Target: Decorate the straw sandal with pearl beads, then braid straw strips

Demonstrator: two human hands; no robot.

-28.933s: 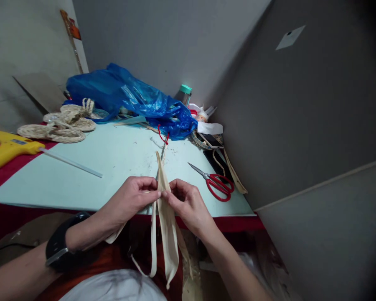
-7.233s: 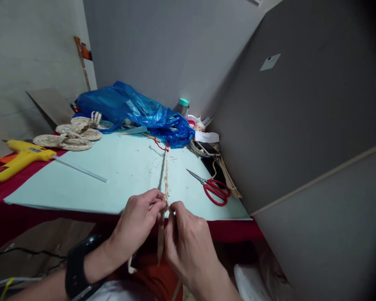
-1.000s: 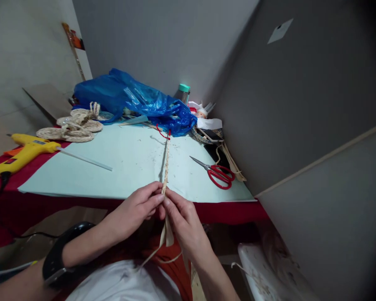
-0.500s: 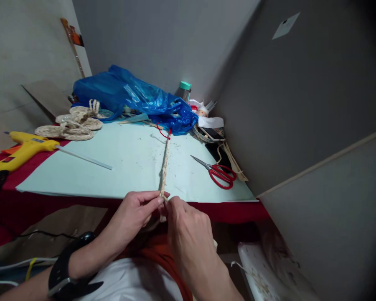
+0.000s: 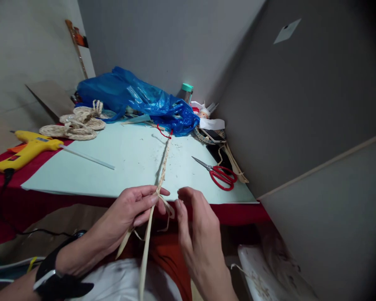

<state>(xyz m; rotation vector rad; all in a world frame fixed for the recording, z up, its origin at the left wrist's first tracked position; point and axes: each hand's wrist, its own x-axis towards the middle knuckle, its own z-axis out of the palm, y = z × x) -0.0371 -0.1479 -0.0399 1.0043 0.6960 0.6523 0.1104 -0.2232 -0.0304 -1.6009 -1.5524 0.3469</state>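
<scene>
A pale plaited cord [image 5: 164,164] runs away from me over the table, its far end tied with red string [image 5: 170,134]. My left hand [image 5: 141,209] pinches the near end of the plait between thumb and fingers, just off the table's front edge. Loose flat strands [image 5: 146,246] hang below that pinch, one long one toward my lap and shorter ones to both sides. My right hand [image 5: 199,234] is a little to the right, apart from the cord, thumb and fingers spread with nothing seen between them.
Red-handled scissors [image 5: 222,177] lie at the right, beside a dark phone-like slab and pale strips [image 5: 236,163]. To the left are a yellow glue gun [image 5: 31,148] and coiled braids [image 5: 78,125]. A blue plastic bag [image 5: 138,100] and a green-capped bottle [image 5: 186,92] stand at the back.
My right hand has let go at the plait's near end and moved right, opening. A long strand now hangs down below my left hand, which keeps its pinch.
</scene>
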